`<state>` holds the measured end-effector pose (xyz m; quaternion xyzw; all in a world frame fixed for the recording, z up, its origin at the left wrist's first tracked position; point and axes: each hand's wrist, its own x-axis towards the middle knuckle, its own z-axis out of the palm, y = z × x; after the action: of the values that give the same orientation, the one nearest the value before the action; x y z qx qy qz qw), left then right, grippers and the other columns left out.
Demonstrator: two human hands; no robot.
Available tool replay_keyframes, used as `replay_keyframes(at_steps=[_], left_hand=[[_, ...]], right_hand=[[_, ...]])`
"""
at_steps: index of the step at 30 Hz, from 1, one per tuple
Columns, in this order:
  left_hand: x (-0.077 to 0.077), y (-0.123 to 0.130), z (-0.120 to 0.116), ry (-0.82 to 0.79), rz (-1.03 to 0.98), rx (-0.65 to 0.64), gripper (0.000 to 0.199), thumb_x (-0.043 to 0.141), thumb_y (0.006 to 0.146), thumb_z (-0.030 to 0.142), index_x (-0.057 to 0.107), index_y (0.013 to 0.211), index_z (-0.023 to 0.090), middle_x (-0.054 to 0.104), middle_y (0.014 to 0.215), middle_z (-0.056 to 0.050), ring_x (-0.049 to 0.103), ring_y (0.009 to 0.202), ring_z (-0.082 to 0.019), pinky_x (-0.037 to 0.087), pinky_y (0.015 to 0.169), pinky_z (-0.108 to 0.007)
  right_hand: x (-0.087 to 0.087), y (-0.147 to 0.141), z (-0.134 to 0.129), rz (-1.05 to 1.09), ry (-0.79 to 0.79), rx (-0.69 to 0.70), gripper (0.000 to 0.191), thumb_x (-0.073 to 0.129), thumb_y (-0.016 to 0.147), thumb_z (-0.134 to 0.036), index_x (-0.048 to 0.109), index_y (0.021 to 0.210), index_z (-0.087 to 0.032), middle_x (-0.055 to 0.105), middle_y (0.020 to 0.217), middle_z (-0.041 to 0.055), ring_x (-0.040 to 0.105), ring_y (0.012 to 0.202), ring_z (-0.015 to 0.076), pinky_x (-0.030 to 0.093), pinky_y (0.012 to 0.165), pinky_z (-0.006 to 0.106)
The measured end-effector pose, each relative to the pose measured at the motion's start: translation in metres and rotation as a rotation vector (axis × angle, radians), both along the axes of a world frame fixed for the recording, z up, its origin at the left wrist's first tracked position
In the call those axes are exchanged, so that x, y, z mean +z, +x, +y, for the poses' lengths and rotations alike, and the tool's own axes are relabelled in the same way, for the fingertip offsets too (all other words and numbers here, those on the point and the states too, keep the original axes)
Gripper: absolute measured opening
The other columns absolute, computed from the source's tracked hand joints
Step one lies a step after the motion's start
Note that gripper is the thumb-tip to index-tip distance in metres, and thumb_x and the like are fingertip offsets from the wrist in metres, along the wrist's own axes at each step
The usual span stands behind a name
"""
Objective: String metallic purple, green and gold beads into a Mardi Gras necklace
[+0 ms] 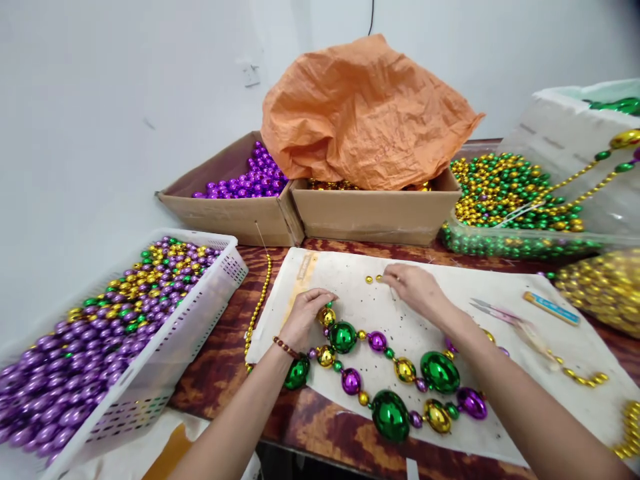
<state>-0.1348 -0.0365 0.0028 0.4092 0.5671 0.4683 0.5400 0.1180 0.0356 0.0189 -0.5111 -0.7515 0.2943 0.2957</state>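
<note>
My left hand (pixel 306 317), with a beaded bracelet on the wrist, is closed on the end of a bead string, just above a gold bead (pixel 327 315). The bead garland (pixel 391 415), of large green, purple and gold beads, lies in loops on a white cloth (pixel 345 270) between my arms. Above it, my right hand (pixel 413 287) has its fingertips pinched together beside a small gold bead (pixel 379 278); what they hold is too small to make out. Another small gold bead (pixel 369 279) lies just left of them.
A white basket (pixel 200 313) of mixed beads stands left. Behind are cardboard boxes (pixel 375 217), an orange sack (pixel 370 113) and a clear tub (pixel 520 237) of gold and green beads. Thread snips (pixel 495 311), a blue-and-orange cutter (pixel 551 308) and gold bead strands (pixel 583 380) lie right.
</note>
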Motion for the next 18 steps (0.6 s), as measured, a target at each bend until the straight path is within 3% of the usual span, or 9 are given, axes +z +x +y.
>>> replay_keyframes(at_steps=[3,6,9,11,13,15,17,18], left_hand=[[0.011,-0.007,-0.002,0.074,-0.012,0.032,0.018,0.070,0.076,0.029,0.074,0.085,0.015,0.072,0.098,-0.009,0.062,0.097,-0.020,0.042,0.089,-0.029],[0.022,-0.013,-0.005,0.132,-0.067,0.035,0.018,0.070,0.077,0.030,0.074,0.087,0.015,0.072,0.100,-0.010,0.062,0.097,-0.021,0.042,0.091,-0.031],[0.029,-0.016,-0.008,0.133,-0.153,-0.014,0.017,0.068,0.080,0.029,0.072,0.086,0.014,0.072,0.094,-0.010,0.062,0.089,-0.020,0.044,0.086,-0.032],[0.030,-0.019,-0.008,0.127,-0.164,-0.052,0.017,0.067,0.081,0.029,0.071,0.085,0.014,0.071,0.090,-0.009,0.061,0.085,-0.018,0.044,0.083,-0.030],[0.030,-0.022,-0.007,0.136,-0.140,-0.075,0.016,0.066,0.082,0.029,0.070,0.083,0.014,0.070,0.087,-0.007,0.059,0.083,-0.017,0.043,0.080,-0.028],[0.031,-0.026,-0.006,0.158,-0.104,-0.084,0.016,0.065,0.082,0.030,0.070,0.081,0.015,0.068,0.083,-0.005,0.058,0.081,-0.016,0.042,0.078,-0.027],[0.033,-0.029,-0.005,0.178,-0.050,-0.116,0.016,0.065,0.083,0.030,0.070,0.081,0.015,0.068,0.083,-0.004,0.057,0.081,-0.016,0.042,0.078,-0.026],[0.035,-0.029,-0.005,0.187,-0.017,-0.146,0.016,0.065,0.082,0.030,0.070,0.083,0.015,0.068,0.084,-0.004,0.057,0.082,-0.016,0.042,0.079,-0.027]], right_hand=[[-0.004,-0.021,-0.010,-0.184,0.010,0.139,0.013,0.062,0.083,-0.028,0.063,0.073,-0.020,0.069,0.083,0.0037,0.063,0.082,0.0213,0.039,0.068,0.027],[-0.002,-0.043,-0.015,-0.283,0.030,0.189,0.009,0.058,0.085,-0.023,0.066,0.086,-0.019,0.069,0.092,0.0069,0.064,0.085,0.0229,0.041,0.072,0.030],[0.015,-0.063,-0.016,-0.266,0.100,0.237,0.038,0.050,0.087,-0.016,0.056,0.123,-0.023,0.059,0.126,0.0072,0.061,0.100,0.0202,0.042,0.084,0.029],[0.030,-0.075,-0.013,-0.168,0.148,0.350,0.055,0.048,0.084,-0.009,0.045,0.136,-0.026,0.049,0.139,0.0046,0.057,0.108,0.0171,0.040,0.089,0.027],[0.042,-0.084,-0.007,-0.077,0.127,0.481,0.050,0.049,0.082,-0.008,0.054,0.128,-0.025,0.058,0.128,0.0038,0.060,0.100,0.0162,0.042,0.085,0.026],[0.050,-0.090,0.000,-0.057,0.058,0.556,0.025,0.053,0.084,-0.016,0.068,0.102,-0.022,0.070,0.092,0.0014,0.062,0.078,0.0151,0.043,0.070,0.024],[0.055,-0.092,0.006,-0.066,0.020,0.563,0.017,0.054,0.086,-0.023,0.070,0.082,-0.020,0.064,0.063,-0.0025,0.058,0.060,0.0126,0.039,0.059,0.022],[0.057,-0.093,0.008,-0.064,0.025,0.550,0.020,0.053,0.088,-0.024,0.069,0.078,-0.019,0.061,0.059,-0.0034,0.056,0.057,0.0119,0.038,0.057,0.021]])
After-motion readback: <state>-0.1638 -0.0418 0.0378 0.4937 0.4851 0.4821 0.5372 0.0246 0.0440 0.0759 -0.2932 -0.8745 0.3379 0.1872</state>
